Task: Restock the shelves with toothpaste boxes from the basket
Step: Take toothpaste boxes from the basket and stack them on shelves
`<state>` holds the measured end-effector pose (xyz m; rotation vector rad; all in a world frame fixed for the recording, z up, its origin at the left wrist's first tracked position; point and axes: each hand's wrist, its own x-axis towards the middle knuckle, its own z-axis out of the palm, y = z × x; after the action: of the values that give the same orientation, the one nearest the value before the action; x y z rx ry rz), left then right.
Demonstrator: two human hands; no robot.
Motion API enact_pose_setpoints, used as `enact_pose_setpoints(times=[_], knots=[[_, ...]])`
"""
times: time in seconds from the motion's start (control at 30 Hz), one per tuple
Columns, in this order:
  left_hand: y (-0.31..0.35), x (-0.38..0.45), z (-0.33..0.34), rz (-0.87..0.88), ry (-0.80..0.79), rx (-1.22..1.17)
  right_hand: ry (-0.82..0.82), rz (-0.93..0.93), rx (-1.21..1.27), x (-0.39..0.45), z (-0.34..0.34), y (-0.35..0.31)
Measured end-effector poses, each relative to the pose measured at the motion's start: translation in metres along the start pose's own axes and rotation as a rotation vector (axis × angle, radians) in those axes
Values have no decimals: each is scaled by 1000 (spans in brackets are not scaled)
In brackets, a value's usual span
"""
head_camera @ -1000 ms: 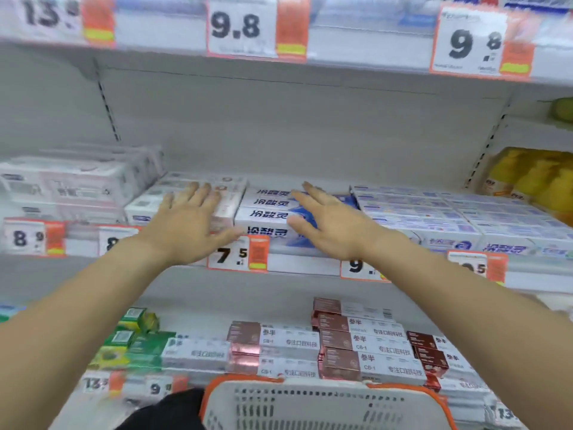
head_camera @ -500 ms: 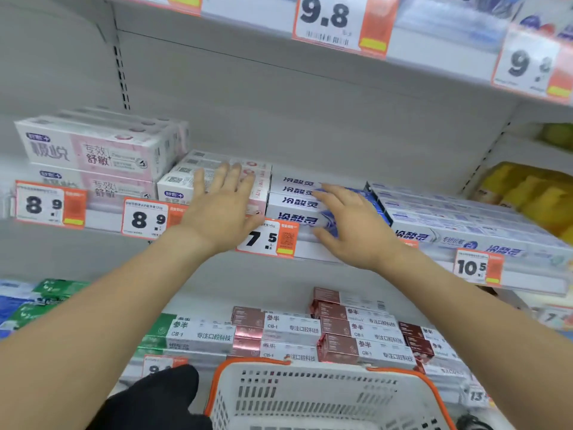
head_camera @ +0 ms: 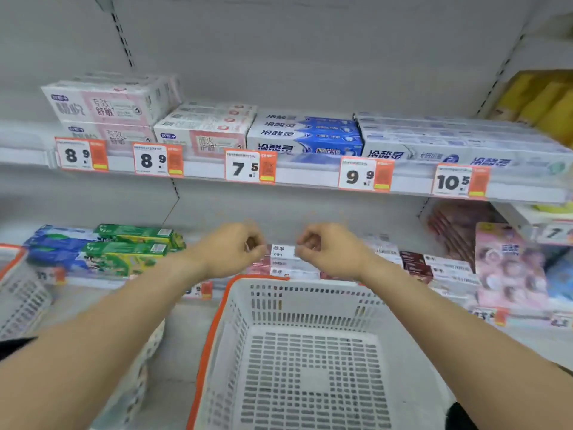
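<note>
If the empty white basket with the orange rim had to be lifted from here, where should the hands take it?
Judging from its pose, by the orange rim on the two long sides, coming from above with one hand per side. The basket sits upright and open-topped below both hands, no handle shows, and its slotted walls slope inward, so the rim looks like the firmest hold. The left hand and right hand hover above its far edge.

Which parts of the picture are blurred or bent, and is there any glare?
Head view: the hands and the boxes behind them are motion-blurred; the price tags read sharp; the shelf edge bows from the wide lens; light is even, no strong glare.
</note>
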<state>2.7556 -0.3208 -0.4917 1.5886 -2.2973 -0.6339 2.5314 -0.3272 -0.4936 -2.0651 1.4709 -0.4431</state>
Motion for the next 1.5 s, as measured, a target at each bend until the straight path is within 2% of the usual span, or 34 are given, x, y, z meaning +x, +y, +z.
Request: enact_pose_setpoints(times=[0.1,0.27,0.43,0.6,0.77,0.9,1.0,1.1,1.23,1.33,1.5], knots=[[-5,-6,55,-78,-100,-38,-148,62,-17,-20,34,33],[-38,-33,130,-148,-312,-29,-561,129,-234,-35,84,53],[-77,-60,145,-73,-442,7,-724,130,-360,-36,107,53],[-125,-54,109,40,-251,197,-735,128,-393,-6,129,2],[-181,-85,55,87,-337,169,-440,131,-222,27,166,-81],[-236,-121,16,54,-488,204,-392,212,-170,32,209,-135],[-274,-147,-5,-21,-518,205,-387,227,-135,42,244,-176],[-302,-179,-27,-120,-426,132,-380,210,-96,62,280,-217],[-339,-227,-66,-290,-241,61,-331,43,-22,89,319,-280],[-379,-256,-101,-410,-136,49,-377,-72,-28,109,348,-327],[-457,-293,-140,-668,231,-3,-410,-207,-22,147,402,-393]])
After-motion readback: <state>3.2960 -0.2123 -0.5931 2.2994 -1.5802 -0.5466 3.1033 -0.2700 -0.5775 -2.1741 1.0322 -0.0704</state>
